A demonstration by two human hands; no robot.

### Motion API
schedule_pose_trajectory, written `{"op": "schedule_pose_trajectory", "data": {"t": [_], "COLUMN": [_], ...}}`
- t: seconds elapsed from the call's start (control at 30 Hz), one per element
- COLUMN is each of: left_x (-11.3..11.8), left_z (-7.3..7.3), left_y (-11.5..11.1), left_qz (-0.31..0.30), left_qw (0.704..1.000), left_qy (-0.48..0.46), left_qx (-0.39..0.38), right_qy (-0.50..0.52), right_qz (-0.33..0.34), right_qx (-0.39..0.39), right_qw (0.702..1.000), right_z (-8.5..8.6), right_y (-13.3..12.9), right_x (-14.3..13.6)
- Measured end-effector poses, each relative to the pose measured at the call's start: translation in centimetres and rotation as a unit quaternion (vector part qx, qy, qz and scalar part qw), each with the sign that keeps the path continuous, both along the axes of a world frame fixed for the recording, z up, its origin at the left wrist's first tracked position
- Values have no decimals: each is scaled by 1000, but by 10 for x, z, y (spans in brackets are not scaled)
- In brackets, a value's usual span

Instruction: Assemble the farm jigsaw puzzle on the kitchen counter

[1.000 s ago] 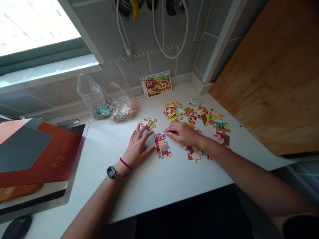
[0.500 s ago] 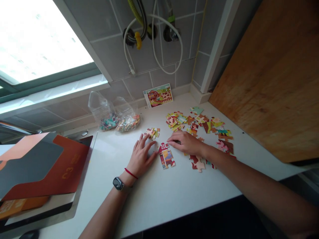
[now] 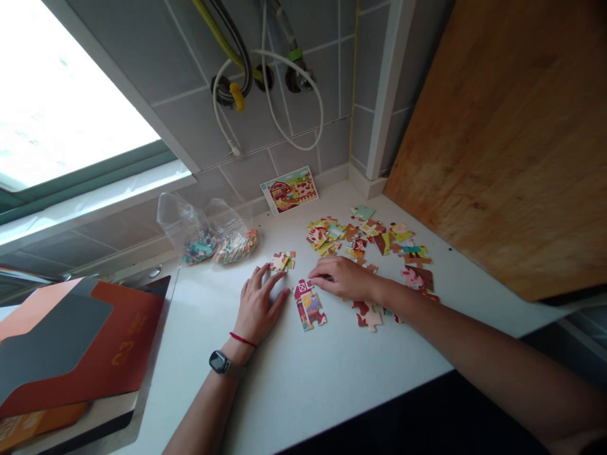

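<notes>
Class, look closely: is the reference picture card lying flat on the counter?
No: the reference picture card stands tilted, leaning against the tiled wall behind the loose puzzle pieces.

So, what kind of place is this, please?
Probably a home kitchen or utility corner: a tiled wall with hoses from wall fittings, a white countertop under a window, and a wooden board.
</notes>
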State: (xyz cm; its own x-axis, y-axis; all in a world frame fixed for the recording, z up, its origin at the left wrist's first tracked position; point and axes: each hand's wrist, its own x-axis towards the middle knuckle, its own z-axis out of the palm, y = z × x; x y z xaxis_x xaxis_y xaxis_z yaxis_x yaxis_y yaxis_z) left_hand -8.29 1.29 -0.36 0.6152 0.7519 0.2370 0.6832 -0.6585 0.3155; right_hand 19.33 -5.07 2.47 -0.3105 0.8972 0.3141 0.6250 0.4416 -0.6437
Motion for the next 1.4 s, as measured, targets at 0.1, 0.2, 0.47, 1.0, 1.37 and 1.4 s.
{"op": "schedule_pose_trajectory", "data": {"t": [0.1, 0.2, 0.47, 1.0, 1.37, 1.4], "left_x": [2, 2, 0, -8, -10, -9], "left_z": [2, 3, 7, 0, -1, 0], "left_y": [2, 3, 6, 15, 21, 21], "left_qz": [-3, -7, -23, -4, 10, 5], "left_qw": [1000, 1000, 1000, 997, 996, 996], "left_qy": [-4, -7, -18, -80, -87, -85], "left_qx": [2, 5, 2, 13, 30, 31], "right_qy": [3, 2, -6, -1, 3, 2], "right_qz": [-1, 4, 8, 7, 7, 7], "right_qx": [0, -5, -13, -48, -45, -45], "right_qw": [1000, 1000, 1000, 999, 999, 999], "right_z": [0, 1, 1, 3, 1, 1], "right_y": [0, 0, 0, 0, 0, 0], "right_x": [0, -1, -1, -1, -1, -1]}}
